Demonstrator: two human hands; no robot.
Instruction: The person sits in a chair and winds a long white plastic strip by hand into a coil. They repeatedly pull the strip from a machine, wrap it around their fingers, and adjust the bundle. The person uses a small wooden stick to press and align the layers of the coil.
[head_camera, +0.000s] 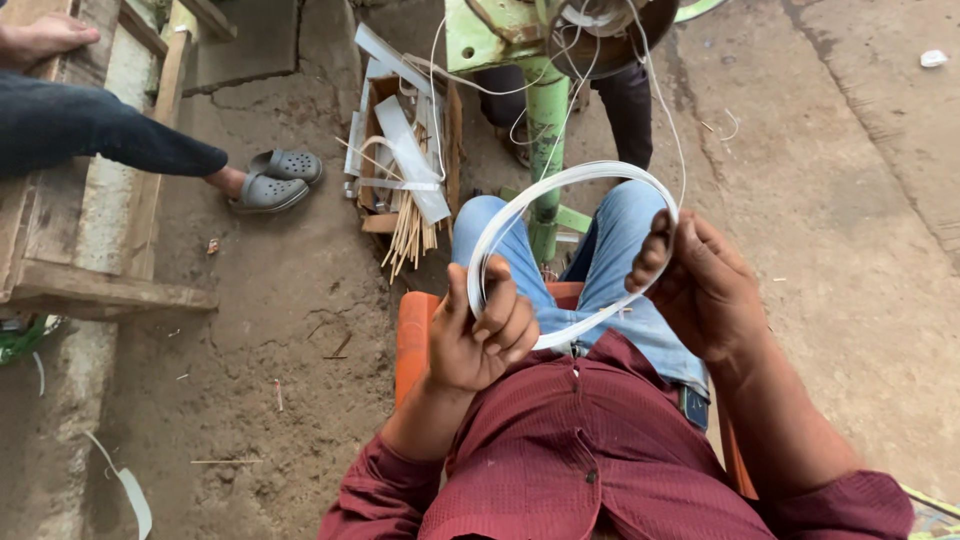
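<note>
Both hands (590, 300) pinch a white strip loop (570, 180); wooden box (452, 130) holds strips and sticks

Outdoor work area with a packed dirt floor (290, 330) under soft daylight. A cracked concrete slab (850, 150) lies to the right. A weathered wooden bench (90, 250) stands at left, a green metal machine stand (545, 130) ahead, beside a wooden crate of scrap strips (405, 160).
</note>
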